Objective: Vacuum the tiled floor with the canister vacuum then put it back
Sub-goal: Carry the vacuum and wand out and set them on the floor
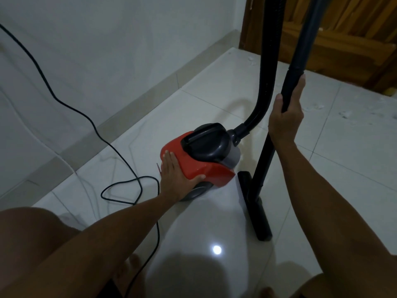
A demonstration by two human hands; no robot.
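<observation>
Canister vacuum (206,155): red and dark grey body sitting on the tiled floor (354,147), near the white wall (107,50).
Left hand (174,175): lies flat on the red rear of the canister, fingers straight, thumb hooked over the lower edge; pressing, not gripping.
Right hand (285,117): fingers and thumb wrapped around the black wand (277,134), holding it nearly upright just beside the canister.
Floor nozzle (255,205): black, resting on the tiles at the wand's foot, just right of the canister.
Hose (266,72): black, ribbed, rising from the canister's front and out of view at the top.
Power cord (71,108): black, trailing along the wall and looping on the floor left of the canister.
Dust canister contents: cannot tell; the housing is opaque.
Wooden door (343,35): at top right, with white debris (343,114) scattered on the tiles near it.
</observation>
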